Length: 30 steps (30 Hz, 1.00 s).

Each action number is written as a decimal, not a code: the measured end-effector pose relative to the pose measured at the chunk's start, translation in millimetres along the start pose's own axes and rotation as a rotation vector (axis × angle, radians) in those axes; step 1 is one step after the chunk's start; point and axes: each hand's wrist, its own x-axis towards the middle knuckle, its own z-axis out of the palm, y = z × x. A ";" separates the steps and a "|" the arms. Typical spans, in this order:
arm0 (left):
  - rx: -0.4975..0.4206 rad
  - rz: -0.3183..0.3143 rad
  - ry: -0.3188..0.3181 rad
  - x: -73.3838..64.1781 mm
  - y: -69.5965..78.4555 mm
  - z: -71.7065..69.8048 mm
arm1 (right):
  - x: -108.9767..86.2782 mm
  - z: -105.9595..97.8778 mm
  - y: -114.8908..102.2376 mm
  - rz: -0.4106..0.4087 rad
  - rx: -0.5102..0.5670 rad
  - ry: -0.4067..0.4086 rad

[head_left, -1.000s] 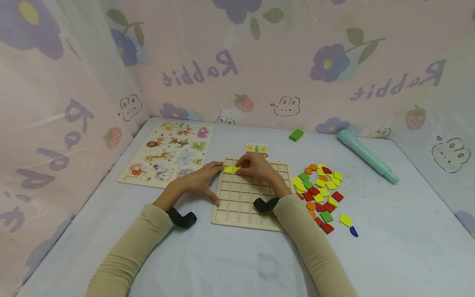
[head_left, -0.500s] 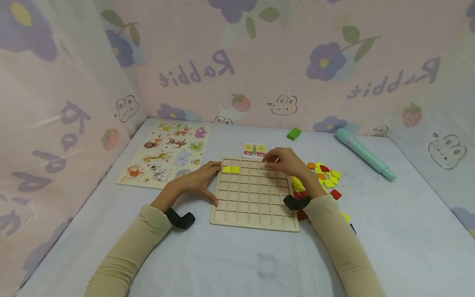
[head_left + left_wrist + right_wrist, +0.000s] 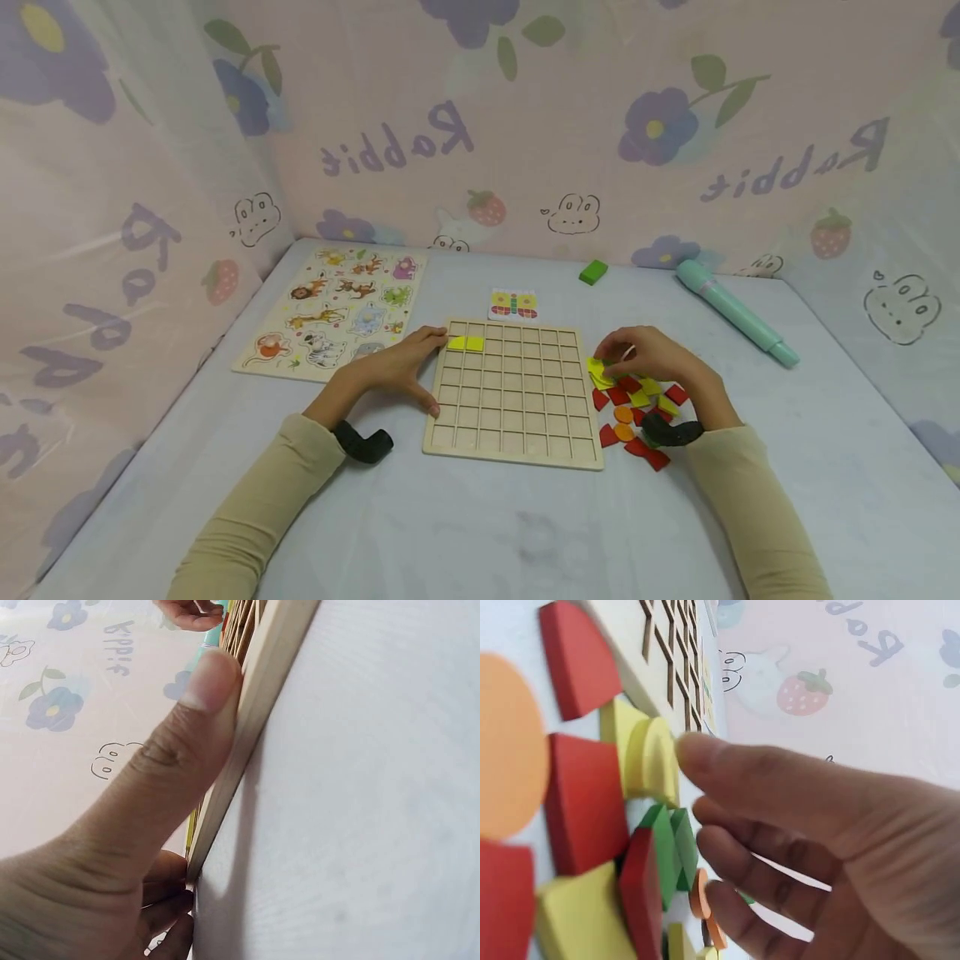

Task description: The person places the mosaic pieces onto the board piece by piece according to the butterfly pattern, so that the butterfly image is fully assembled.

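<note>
The right hand [image 3: 648,354] hangs over a heap of loose pieces, fingers loosely bent, with a narrow gap between the thumb and the other fingertips. In the right wrist view its thumb tip is right by a curved yellow piece [image 3: 656,761] (whether they touch, I cannot tell). The left hand [image 3: 401,367] is spread wide along the left side of a gridded wooden board [image 3: 513,392], its thumb against the near part of that edge and its fingers farther up.

The board lies flat on the tabletop [image 3: 480,533], between the two hands. In the second row from its far edge, a yellow rounded piece [image 3: 457,342] fills the leftmost cell, and a yellow square [image 3: 475,343] sits just beside it.

Around the right hand, the heap mixes yellow with red pieces [image 3: 657,459], orange discs [image 3: 623,432] and green pieces [image 3: 658,840]. Just beyond the board's far edge lies a small pattern card [image 3: 513,305] printed with a butterfly-like figure. Farther out are an animal puzzle board [image 3: 347,337] to the left, a green block [image 3: 593,272] near the back, and a turquoise microphone-shaped object [image 3: 738,312] at the right. Rabbit-and-flower cloth [image 3: 525,125] hangs behind.
</note>
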 end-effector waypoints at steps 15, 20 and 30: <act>-0.001 -0.005 -0.004 0.9 -0.1 -0.7 | -3.8 7.3 5.9 -0.036 -0.013 -0.010; -0.005 -0.011 -0.006 0.3 -0.8 -0.3 | -3.7 6.5 8.9 -0.006 -0.063 0.055; -0.008 -0.010 -0.006 0.9 -2.1 0.6 | 1.2 10.0 4.7 -0.043 -0.138 0.159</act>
